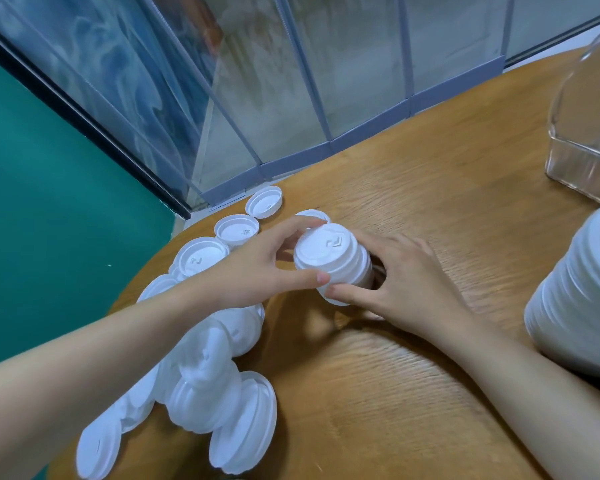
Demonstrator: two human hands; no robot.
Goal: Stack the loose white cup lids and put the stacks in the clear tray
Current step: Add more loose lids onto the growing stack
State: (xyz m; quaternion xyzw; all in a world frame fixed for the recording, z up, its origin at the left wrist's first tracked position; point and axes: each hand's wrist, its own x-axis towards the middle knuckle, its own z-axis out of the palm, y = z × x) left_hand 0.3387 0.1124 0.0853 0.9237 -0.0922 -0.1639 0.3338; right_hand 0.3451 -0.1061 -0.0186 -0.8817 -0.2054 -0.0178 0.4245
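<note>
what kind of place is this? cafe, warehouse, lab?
Hard to say; possibly a cafe back area or a staged workbench. Clues: a wooden table beside clear plastic strip curtains, heaps of white cup lids, and a clear tray.

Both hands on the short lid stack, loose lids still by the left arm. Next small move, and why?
Probably add another lid. Both the left hand and right hand grip a short stack of lids, many loose lids lie beside it, and the clear tray sits apart at far right. So the left hand would likely release and fetch the nearest lid.
</note>
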